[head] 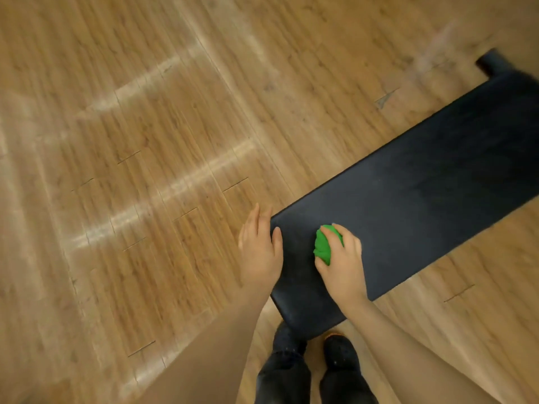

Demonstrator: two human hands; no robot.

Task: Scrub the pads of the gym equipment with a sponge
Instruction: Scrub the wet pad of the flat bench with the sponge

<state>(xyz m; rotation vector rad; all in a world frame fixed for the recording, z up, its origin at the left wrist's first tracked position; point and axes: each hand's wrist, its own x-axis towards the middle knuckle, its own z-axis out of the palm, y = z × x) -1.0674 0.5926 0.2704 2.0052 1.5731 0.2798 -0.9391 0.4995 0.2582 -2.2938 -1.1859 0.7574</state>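
While the right hand point(341, 258) clamps its fingers on a green sponge point(323, 244) near the bench point(423, 182) end, it presses down. Straight, close-set fingers of the left hand point(259, 246) rest at the bench's left edge.

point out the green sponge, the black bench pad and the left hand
green sponge point(323, 246), head view, its bare left side beside the fingers
black bench pad point(423, 182), head view, middle of its top face
left hand point(261, 249), head view, back of the hand at the pad's near corner

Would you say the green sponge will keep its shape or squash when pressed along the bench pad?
The green sponge probably squashes easily: it already bulges, crumpled, under the right hand. It looks light, being held in one hand. It may drag on the matte bench pad rather than glide.
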